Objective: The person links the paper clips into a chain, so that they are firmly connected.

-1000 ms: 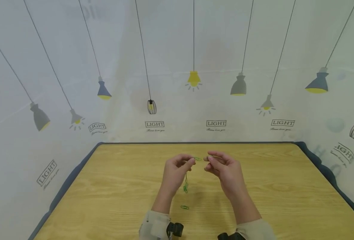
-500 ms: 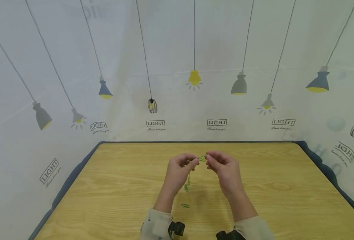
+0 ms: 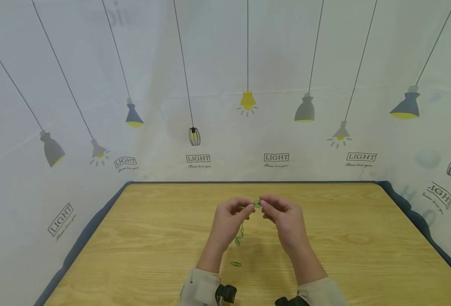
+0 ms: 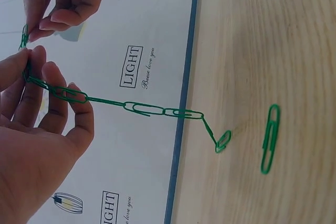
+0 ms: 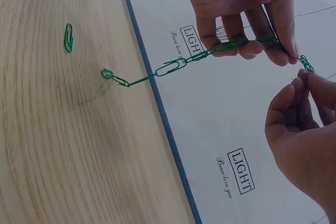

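Observation:
My left hand [image 3: 228, 219] pinches the upper end of a chain of green paper clips [image 4: 144, 108] between thumb and forefinger. From there the chain drapes past the other fingers and hangs down toward the table, its lowest clip at or just above the wood. Close by on the right, my right hand [image 3: 289, 221] pinches one green paper clip [image 5: 306, 64] by its end. That clip overlaps the chain's end clip between the two sets of fingertips; whether they are linked cannot be made out. A loose green paper clip [image 4: 270, 139] lies on the table below the hands.
Under the hands is a wood-grain table [image 3: 153, 242] with a dark blue edge [image 3: 248, 182]. A pale curtain [image 3: 218, 51] printed with hanging lamps surrounds its back and sides. Dark wrist cameras [image 3: 226, 293] sit at both cuffs.
The two hands have come closer together, and the right hand's paper clip now meets the clip at the chain's end. The loose clip on the table has stayed put.

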Motion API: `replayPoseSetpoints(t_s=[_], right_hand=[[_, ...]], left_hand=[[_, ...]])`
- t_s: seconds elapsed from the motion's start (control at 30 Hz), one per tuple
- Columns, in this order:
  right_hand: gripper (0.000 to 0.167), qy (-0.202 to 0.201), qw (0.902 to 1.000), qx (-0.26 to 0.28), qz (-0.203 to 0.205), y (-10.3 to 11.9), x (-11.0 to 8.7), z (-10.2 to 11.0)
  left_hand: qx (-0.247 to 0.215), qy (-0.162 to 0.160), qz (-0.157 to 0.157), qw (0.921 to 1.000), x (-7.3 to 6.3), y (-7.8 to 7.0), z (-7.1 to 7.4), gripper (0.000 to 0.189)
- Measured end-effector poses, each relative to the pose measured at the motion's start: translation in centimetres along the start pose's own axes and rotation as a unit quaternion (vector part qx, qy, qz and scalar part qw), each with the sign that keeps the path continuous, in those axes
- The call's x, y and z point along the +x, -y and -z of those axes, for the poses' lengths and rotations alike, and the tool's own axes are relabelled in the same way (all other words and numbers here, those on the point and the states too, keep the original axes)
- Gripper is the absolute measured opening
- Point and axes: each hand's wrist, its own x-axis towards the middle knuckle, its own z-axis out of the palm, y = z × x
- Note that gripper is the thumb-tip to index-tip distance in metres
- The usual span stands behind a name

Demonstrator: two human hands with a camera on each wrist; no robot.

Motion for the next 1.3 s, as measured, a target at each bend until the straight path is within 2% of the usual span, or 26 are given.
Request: replayPoseSetpoints(t_s=[0.57,1.3], right_hand=[[0.023,0.001,0.9999,-0.014,-0.005,0.20,-0.23,-0.08],[0.023,0.002,1.0000,-0.008,-0.005,0.28,-0.36,0.14]], left_hand=[[0.005,-0.001,0.010,0.9999,-0.17,0.11,0.35,0.022],[-0.002,-0.001,0.017,0.9999,-0.32,0.42,0.72,0.021]])
